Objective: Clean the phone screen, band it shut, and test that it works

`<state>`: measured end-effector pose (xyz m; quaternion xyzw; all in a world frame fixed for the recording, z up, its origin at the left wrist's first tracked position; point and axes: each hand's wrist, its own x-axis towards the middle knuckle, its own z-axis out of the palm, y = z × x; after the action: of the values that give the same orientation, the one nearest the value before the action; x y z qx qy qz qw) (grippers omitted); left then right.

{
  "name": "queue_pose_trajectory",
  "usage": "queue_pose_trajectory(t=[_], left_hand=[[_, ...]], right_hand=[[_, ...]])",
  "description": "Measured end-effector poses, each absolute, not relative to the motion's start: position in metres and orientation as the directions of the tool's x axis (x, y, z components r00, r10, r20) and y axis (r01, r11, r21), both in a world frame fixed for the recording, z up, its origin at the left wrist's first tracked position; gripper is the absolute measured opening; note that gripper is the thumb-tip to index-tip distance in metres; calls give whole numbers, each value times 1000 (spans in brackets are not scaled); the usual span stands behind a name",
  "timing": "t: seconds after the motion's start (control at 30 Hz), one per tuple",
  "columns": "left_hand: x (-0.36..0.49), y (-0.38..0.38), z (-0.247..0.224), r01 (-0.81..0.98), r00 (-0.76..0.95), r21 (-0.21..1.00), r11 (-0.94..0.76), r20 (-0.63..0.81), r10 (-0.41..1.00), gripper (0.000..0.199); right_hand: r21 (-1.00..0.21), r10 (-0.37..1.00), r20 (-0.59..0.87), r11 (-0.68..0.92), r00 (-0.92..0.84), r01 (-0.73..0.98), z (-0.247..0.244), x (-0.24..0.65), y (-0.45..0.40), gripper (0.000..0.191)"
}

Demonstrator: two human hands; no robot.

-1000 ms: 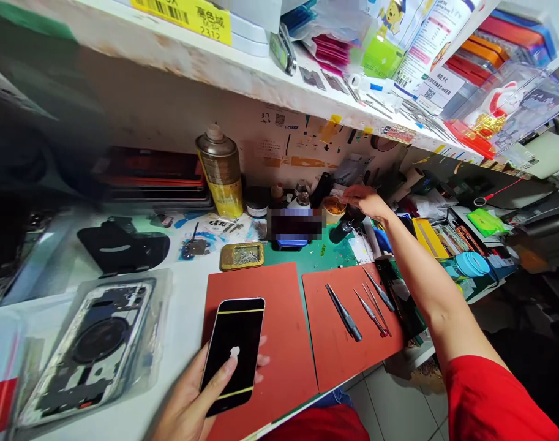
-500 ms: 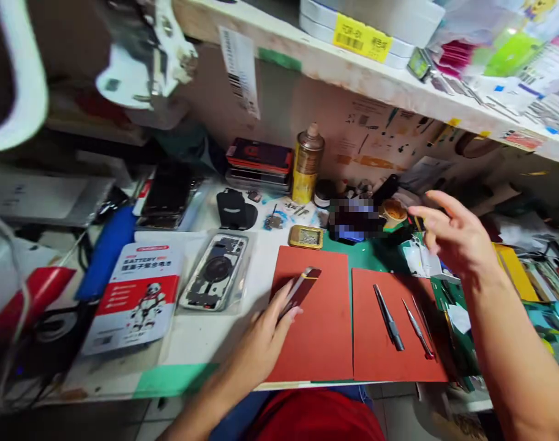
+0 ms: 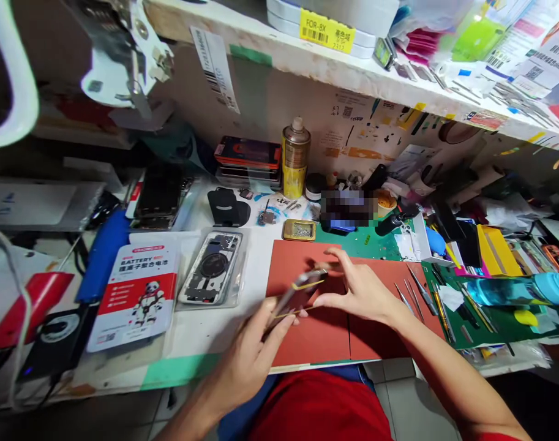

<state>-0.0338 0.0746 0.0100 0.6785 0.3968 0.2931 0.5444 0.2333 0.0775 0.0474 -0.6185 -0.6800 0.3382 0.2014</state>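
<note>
Our left hand (image 3: 256, 349) was clamped on the near end of a smartphone (image 3: 295, 297), thumb on one side and fingers on the other. We held the phone tilted above the left red mat (image 3: 307, 343), and a yellow band (image 3: 309, 283) crossed it near its far end. Our right hand (image 3: 366, 291) came in at three o'clock of the phone, thumb and forefinger curved apart about that far end; we could not tell whether they gripped it. A thin yellow strand (image 3: 286, 314) ran from our left fingers toward our right thumb.

Taking the phone as the clock's centre, with twelve away from us, we had the right red mat (image 3: 375, 343) at four and tweezers (image 3: 412, 300) at three. Well beyond them, also at three, a blue bottle (image 3: 504, 289) lay on its side. A small gold-rimmed tin (image 3: 299, 230) sat at twelve, just past the left mat, with a yellow spray can (image 3: 295, 162) standing farther back. At eleven we had a black stand (image 3: 228, 208), and at ten a phone back housing (image 3: 212, 266) in clear plastic. Our red and white battery pack (image 3: 132, 300) lay at nine.
</note>
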Motion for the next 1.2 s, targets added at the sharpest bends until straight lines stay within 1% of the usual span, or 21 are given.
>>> queue_pose_trajectory(t=[0.07, 0.1, 0.17, 0.2, 0.23, 0.27, 0.33, 0.37, 0.47, 0.57, 0.63, 0.7, 0.77, 0.83, 0.87, 0.93, 0.97, 1.0, 1.07, 1.13, 1.2], left_hand=[[-36, 74, 17, -16, 386, 977, 210, -188, 903, 24], [-37, 75, 19, -125, 344, 947, 295, -238, 908, 24], [-36, 78, 20, -278, 308, 889, 364, -277, 910, 28], [-34, 79, 19, -326, 297, 868, 374, -281, 913, 30], [-30, 79, 17, -361, 284, 854, 375, -282, 916, 32], [-26, 79, 14, -391, 266, 844, 368, -279, 923, 33], [-14, 73, 6, -430, 222, 839, 334, -260, 940, 34], [-9, 69, 2, -438, 204, 843, 313, -246, 948, 34], [1, 58, -6, -397, 163, 880, 262, -213, 963, 31], [-10, 57, -3, -214, 251, 935, 284, -229, 941, 29], [-23, 63, 3, -1, 446, 958, 286, -255, 858, 30], [-32, 72, 9, 220, 601, 946, 240, -325, 731, 37], [-32, 80, 12, 329, 713, 926, 184, -372, 594, 39], [-23, 85, 11, 297, 787, 931, 212, -364, 499, 33], [-18, 87, 10, 247, 803, 928, 279, -357, 477, 31], [-7, 87, 8, 144, 794, 868, 474, -388, 469, 31], [-4, 87, 8, 105, 779, 810, 577, -427, 458, 34], [-1, 86, 8, 60, 756, 743, 666, -470, 456, 38], [3, 80, 10, -80, 677, 638, 766, -529, 511, 42], [6, 72, 11, -269, 557, 611, 745, -532, 637, 41], [9, 61, 9, -389, 428, 667, 635, -480, 766, 37]], right_hand=[[-829, 977, -202, -131, -73, 544, 35, 250, 73, 49], [-900, 979, -202, -179, -18, 396, 30, 257, 69, 37], [-985, 982, -168, -165, 84, -48, 24, 266, 58, 26], [-953, 981, -155, -116, 121, -280, 22, 266, 53, 20], [-880, 977, -151, -64, 150, -470, 21, 263, 48, 23], [-798, 971, -160, -21, 178, -603, 21, 256, 45, 40], [-683, 947, -215, 30, 240, -730, 19, 235, 44, 77], [-657, 931, -247, 41, 267, -753, 18, 223, 46, 89], [-637, 941, -244, 28, 236, -771, 11, 194, 56, 99], [-734, 999, -54, -40, 0, -678, 13, 194, 62, 131], [-890, 979, 54, -43, -198, -454, 25, 205, 61, 150], [-994, 926, 75, 38, -370, -107, 44, 214, 59, 152], [-962, 871, 60, 182, -488, 206, 62, 213, 59, 139], [-872, 808, 99, 352, -580, 341, 72, 204, 60, 102], [-839, 766, 151, 434, -625, 329, 74, 199, 60, 76], [-817, 665, 307, 551, -681, 170, 69, 192, 56, 24], [-821, 637, 398, 568, -660, 52, 63, 190, 51, 13], [-833, 666, 484, 549, -567, -65, 56, 191, 45, 10], [-840, 824, 531, 481, -198, -251, 39, 194, 31, 6], [-838, 901, 357, 426, 248, -342, 22, 197, 19, 12], [-843, 865, 125, 351, 485, -408, 10, 196, 14, 19]])
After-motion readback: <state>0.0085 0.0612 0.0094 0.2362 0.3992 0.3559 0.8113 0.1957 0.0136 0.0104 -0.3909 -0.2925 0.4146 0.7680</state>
